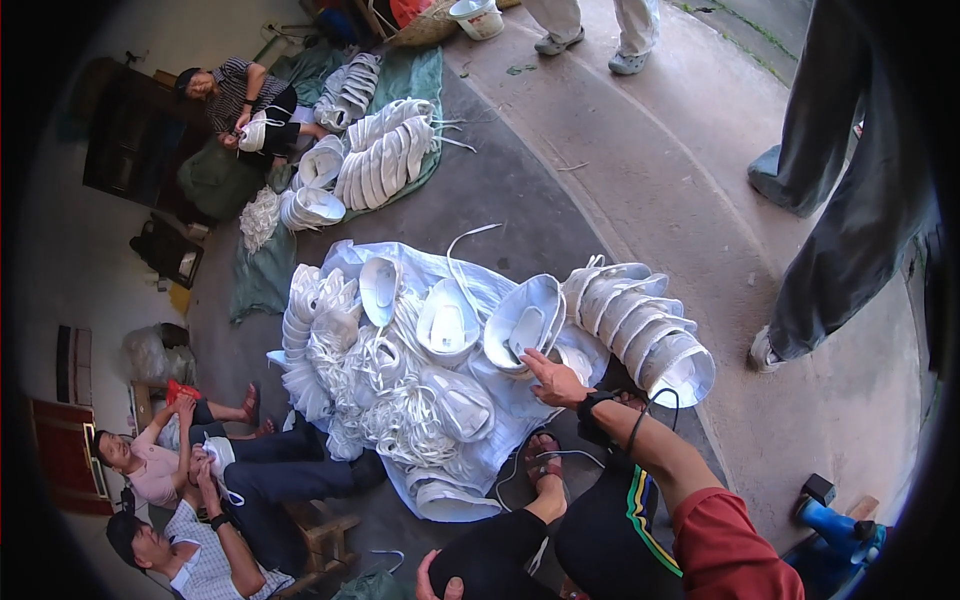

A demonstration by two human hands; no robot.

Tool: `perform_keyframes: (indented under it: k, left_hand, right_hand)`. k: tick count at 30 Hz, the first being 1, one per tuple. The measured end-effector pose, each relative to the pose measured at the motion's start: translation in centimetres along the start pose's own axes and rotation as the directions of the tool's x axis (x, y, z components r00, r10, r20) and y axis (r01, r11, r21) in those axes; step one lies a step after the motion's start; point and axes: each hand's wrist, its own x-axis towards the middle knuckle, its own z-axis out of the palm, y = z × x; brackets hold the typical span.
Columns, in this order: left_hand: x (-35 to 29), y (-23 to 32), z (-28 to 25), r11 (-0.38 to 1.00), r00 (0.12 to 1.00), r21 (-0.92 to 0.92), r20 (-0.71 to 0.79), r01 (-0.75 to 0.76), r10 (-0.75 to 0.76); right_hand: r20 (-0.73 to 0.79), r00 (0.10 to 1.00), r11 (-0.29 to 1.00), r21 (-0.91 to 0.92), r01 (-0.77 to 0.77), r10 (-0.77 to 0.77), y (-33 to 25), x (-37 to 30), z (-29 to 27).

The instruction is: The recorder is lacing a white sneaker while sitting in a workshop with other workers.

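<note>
My right hand [557,382] reaches out from a red sleeve, with a black band at the wrist. Its fingers are extended at the near rim of a white shoe upper [525,318], and nothing is gripped. To the left stands another white shoe upper [447,318] with a long lace trailing from it. A curved stack of nested white shoe uppers [640,325] lies to the right. Partly cut off by the lower edge, my left hand [440,577] rests against my black-clad knee with its fingers apart. A heap of white laces [405,425] covers the middle of the white sheet [510,425].
Two seated people [190,510] are at the lower left; another person [250,105] sits at the upper left beside stacked uppers [385,160] on green cloth. Standing legs [850,200] are at the right. A blue bottle [835,525] lies at the lower right; a white bucket [478,20] stands at the top.
</note>
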Motion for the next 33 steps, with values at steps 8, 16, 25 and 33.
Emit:
perform_keyframes:
  k: [8,16,25,33]
  left_hand:
    - [-0.5,-3.3,-0.8,0.999,0.997,-0.023,-0.067,0.042,-0.043]
    - [-0.2,-4.1,-0.4,0.99,0.996,-0.121,-0.035,0.079,-0.084]
    - [2.1,-5.0,-0.3,0.973,0.967,0.039,-0.106,-0.229,0.232]
    - [2.6,-4.8,1.8,0.968,0.966,0.053,-0.067,-0.246,0.25]
  right_hand:
    - [0.105,0.991,0.959,-0.28,-0.052,0.085,1.5,3.2,3.7]
    - [-0.042,0.995,0.972,-0.222,0.074,-0.086,0.9,2.0,-0.4]
    - [0.236,0.93,0.286,0.904,-0.317,0.283,-13.9,-3.8,-15.5]
    - [0.138,0.983,-0.365,0.927,-0.086,0.118,-17.5,-14.8,-23.8]
